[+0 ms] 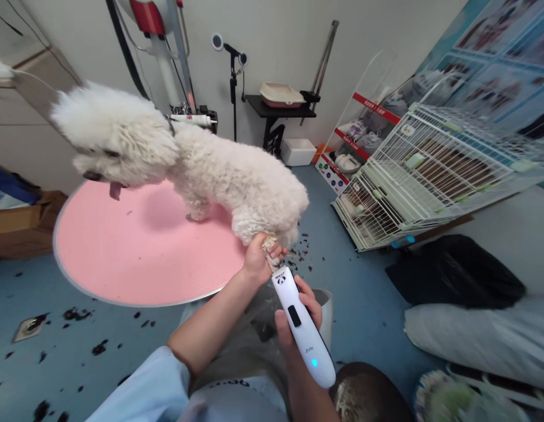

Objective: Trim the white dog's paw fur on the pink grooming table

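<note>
A white curly-coated dog [237,170] stands on a round pink grooming table [166,264], its head turned to the left and tongue out. My left hand [258,259] is closed around one of its hind legs at the table's right edge, with the paw [273,261] showing between the fingers. In my right hand [305,305] is a white hair clipper [303,328] with a black switch and a lit blue light. The clipper's head touches or nearly touches the held paw; which of the two I cannot tell.
Below the hands is a pale bin [327,310]. White wire cages [430,170] and a rack of goods [360,135] stand on the right. Dark hair clumps [100,347] lie on the blue floor. A stand dryer [162,58] rises behind the dog; a cardboard box [30,225] is at left.
</note>
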{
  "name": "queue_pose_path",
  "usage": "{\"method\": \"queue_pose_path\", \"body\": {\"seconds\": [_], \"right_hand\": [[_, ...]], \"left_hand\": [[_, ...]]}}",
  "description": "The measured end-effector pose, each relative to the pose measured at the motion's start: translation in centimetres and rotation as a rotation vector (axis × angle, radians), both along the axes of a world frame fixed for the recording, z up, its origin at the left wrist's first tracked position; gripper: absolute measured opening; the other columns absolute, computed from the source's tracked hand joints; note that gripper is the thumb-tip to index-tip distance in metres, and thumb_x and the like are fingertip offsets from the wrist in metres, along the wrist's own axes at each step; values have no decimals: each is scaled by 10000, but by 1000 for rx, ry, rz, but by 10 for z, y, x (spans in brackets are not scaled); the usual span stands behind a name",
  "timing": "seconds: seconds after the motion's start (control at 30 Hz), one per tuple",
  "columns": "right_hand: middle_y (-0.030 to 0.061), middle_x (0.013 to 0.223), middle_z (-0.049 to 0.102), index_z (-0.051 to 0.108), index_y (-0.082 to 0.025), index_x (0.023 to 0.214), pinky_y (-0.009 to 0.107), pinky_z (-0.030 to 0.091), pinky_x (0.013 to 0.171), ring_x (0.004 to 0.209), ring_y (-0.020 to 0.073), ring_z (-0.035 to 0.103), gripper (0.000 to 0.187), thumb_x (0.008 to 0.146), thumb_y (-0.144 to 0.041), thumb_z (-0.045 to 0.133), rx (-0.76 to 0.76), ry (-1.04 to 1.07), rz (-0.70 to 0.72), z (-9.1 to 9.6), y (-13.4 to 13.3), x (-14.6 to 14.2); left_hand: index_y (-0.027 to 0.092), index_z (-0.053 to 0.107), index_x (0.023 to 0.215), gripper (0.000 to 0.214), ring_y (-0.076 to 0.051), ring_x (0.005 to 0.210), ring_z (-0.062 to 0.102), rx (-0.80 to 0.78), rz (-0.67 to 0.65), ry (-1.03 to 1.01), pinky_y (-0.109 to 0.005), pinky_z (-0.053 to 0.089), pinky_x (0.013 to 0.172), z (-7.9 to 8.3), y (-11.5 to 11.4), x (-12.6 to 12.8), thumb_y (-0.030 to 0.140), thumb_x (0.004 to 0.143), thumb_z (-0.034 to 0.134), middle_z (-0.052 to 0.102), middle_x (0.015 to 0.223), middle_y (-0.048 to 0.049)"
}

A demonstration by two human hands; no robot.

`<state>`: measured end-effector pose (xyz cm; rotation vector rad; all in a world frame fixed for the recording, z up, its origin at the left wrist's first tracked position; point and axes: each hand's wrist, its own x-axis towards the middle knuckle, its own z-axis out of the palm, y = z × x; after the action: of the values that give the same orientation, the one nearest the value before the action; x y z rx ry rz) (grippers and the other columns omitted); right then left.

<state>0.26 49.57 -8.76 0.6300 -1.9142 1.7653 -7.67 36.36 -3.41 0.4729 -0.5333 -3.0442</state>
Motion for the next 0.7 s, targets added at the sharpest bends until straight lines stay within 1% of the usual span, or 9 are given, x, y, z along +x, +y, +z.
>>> {"method": "queue_pose_path", "body": {"seconds": [0.13,0.23,0.3,0.4,0.53,0.63,0.7], "right_hand": [[146,1325,538,469,-230,1157,512,489,928,1235,307,539,439,761,-166,648,8,18,37,1,-3,-3],[138,1314,549,465,-240,1153,520,481,930,1228,309,544,428,768,-203,646,-4,-8,27,2,0,-5],[133,1314,549,466,-248,1141,519,469,941,1231,309,542,414,769,-224,648,-10,-61,41,3,0,-6],[135,1333,541,466,-253,1124,507,456,958,1244,305,533,405,766,-228,655,-21,-138,125,8,0,-7],[130,1326,554,458,-254,1094,502,451,965,1255,300,529,396,761,-221,670,-83,-206,172,13,4,-10],[137,1353,547,483,-248,1109,495,462,961,1260,304,528,394,766,-237,678,-68,-299,287,11,9,-15],[128,1335,565,484,-252,1112,503,462,964,1240,301,544,391,770,-267,672,-114,-306,310,7,11,-17]], "left_hand": [[190,393,493,328,-68,352,315,-6,2,-11,-232,489,580,-2,0,0,253,813,431,312,396,53],[191,391,484,322,-71,356,325,-24,-12,3,-236,489,581,-4,1,-1,242,798,440,315,394,50],[191,394,481,314,-70,356,317,-40,1,12,-241,490,584,-6,1,-1,235,786,451,313,393,52],[187,418,492,287,-67,353,308,-58,9,30,-241,489,593,-9,0,-1,234,772,465,310,394,57],[198,382,442,347,-90,387,380,-104,-82,30,-228,477,591,-13,-5,-1,257,776,454,310,378,31],[201,380,443,346,-91,385,371,-117,-106,36,-236,482,608,-14,-8,0,258,777,455,307,379,33],[198,402,468,315,-91,384,361,-113,-114,52,-243,485,608,-15,-10,0,256,773,454,313,388,38]]}}
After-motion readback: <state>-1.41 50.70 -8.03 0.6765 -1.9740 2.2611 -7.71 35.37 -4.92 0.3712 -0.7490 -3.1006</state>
